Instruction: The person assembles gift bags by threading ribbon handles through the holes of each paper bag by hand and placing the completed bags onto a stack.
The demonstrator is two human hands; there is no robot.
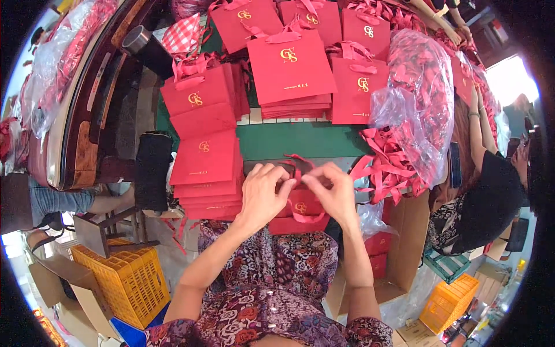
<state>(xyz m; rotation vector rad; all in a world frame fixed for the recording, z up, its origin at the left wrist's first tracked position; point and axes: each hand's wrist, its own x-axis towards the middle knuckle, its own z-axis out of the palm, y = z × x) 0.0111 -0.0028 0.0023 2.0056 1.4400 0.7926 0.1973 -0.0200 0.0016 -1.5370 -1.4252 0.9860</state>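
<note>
A small red paper gift bag (pixel 283 224) with gold print lies close in front of my body. Above its top edge, my left hand (pixel 265 189) is closed with thumb and fingertips pinched on a red ribbon (pixel 297 157). My right hand (pixel 334 194) faces it, thumb and forefinger pinched on the same ribbon. A loop of the ribbon hangs over the bag's front. The fingers partly hide the bag's upper edge. To the left is a pile of flat red bags (pixel 203 156). Loose red ribbons (pixel 393 165) lie in a heap right of my right hand.
More stacked red bags (pixel 292 66) with ribbon handles fill the green table's (pixel 289 140) far side. A plastic sack of ribbons (pixel 419 87) bulges at the right. A dark tumbler (pixel 147 49) stands far left. A cardboard box (pixel 407 243) is beside my right forearm. Other people work nearby.
</note>
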